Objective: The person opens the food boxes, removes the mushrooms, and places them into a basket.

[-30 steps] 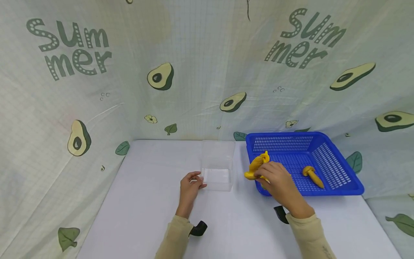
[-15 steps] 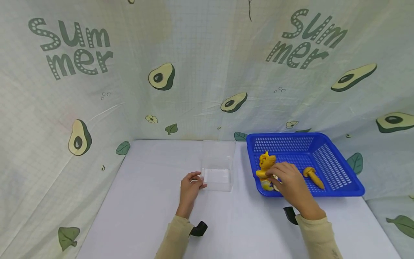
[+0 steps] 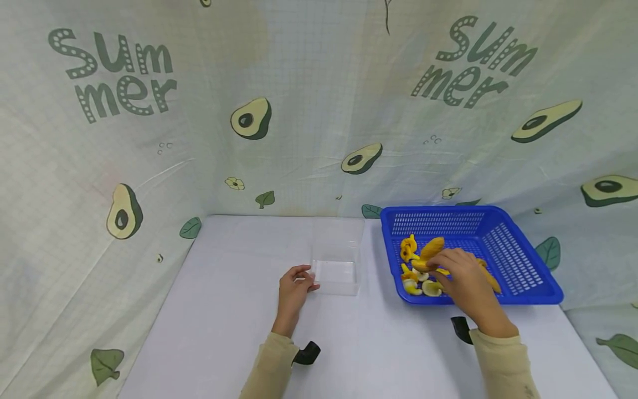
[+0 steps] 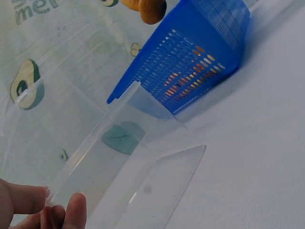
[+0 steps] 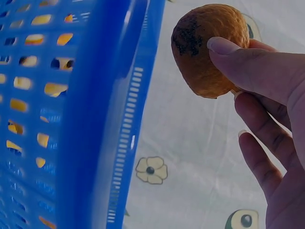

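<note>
My right hand point(image 3: 461, 277) grips a golden-brown, bun-like piece point(image 5: 202, 57) with dark specks on its rounded end, above the blue basket point(image 3: 520, 249). In the right wrist view my thumb presses on its side, beside the basket's rim. The head view shows it yellow, with two rounded lobes. On the left, my left hand point(image 3: 293, 293) pinches the near left edge of a clear plastic box point(image 3: 344, 285) standing on the table. The left wrist view shows thumb and fingers point(image 4: 28, 198) at the box's thin edge.
Several yellow and cream mushroom-like pieces point(image 3: 431, 287) lie in the basket's left part. A yellow mushroom-shaped piece point(image 3: 490, 279) is partly hidden behind my right hand. Behind the white table point(image 3: 224, 310) hangs a printed cloth point(image 3: 299, 83) with avocados and lettering.
My right hand has moved right with the bun-like piece, from the basket's left rim to over its inside, uncovering the mushroom-like pieces. My left hand stays on the box.
</note>
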Available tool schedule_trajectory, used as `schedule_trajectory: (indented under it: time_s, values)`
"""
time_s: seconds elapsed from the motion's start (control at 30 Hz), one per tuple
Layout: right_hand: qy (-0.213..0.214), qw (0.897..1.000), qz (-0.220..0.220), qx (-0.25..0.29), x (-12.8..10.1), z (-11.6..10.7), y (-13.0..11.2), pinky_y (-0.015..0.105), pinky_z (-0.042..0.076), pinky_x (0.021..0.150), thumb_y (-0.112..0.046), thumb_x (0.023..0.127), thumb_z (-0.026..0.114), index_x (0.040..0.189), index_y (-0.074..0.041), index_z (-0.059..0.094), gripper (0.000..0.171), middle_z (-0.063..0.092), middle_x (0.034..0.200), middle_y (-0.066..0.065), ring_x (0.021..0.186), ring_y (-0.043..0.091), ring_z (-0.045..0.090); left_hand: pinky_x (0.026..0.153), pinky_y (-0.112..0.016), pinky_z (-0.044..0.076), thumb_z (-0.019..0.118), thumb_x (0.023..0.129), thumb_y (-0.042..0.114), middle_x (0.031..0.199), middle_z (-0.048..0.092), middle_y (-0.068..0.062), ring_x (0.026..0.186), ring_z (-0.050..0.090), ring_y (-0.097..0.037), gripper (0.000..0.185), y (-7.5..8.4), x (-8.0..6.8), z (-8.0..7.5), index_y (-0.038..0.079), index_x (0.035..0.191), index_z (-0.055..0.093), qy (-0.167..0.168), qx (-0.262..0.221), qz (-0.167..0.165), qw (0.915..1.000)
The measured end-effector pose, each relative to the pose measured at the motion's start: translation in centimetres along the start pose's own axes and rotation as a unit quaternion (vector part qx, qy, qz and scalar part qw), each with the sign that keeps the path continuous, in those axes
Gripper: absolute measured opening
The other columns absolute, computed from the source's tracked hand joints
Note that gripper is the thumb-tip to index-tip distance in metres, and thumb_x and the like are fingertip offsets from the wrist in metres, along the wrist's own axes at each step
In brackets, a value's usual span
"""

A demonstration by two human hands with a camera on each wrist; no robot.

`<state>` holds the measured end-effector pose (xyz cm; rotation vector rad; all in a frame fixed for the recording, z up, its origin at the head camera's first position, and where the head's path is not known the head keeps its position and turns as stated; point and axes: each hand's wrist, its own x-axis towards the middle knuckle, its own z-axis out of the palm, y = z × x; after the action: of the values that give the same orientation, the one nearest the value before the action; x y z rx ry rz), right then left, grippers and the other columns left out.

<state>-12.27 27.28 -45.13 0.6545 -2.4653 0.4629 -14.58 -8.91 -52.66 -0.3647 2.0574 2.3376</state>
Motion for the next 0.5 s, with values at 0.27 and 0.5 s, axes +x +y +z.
schedule_trajectory:
  time_s: [0.27,0.5]
  values:
    - [-0.005,1.0,0.027,-0.013,-0.2,-0.4,0.6,0.057,0.056,0.084,0.01,0.063,0.095,0.092,-0.007,0.076,0.038,0.075,0.093,0.007,0.089,0.033,0.068,0.071,-0.027,0.066,0.067,0.096,-0.009,0.093,0.056,-0.008,0.072,0.059,-0.013,0.031,-0.2,0.0,0.0,-0.018,0.125,0.061,0.001,-0.001,0.003,1.0]
    - [-0.011,0.999,0.044,-0.016,-0.2,-0.4,1.1,0.054,0.054,0.081,0.01,0.065,0.095,0.092,-0.007,0.076,0.037,0.075,0.092,0.007,0.087,0.031,0.065,0.073,-0.03,0.067,0.067,0.096,-0.009,0.092,0.056,-0.007,0.072,0.058,-0.014,0.032,-0.1,0.0,0.0,-0.017,0.126,0.061,0.002,0.001,0.003,1.0]
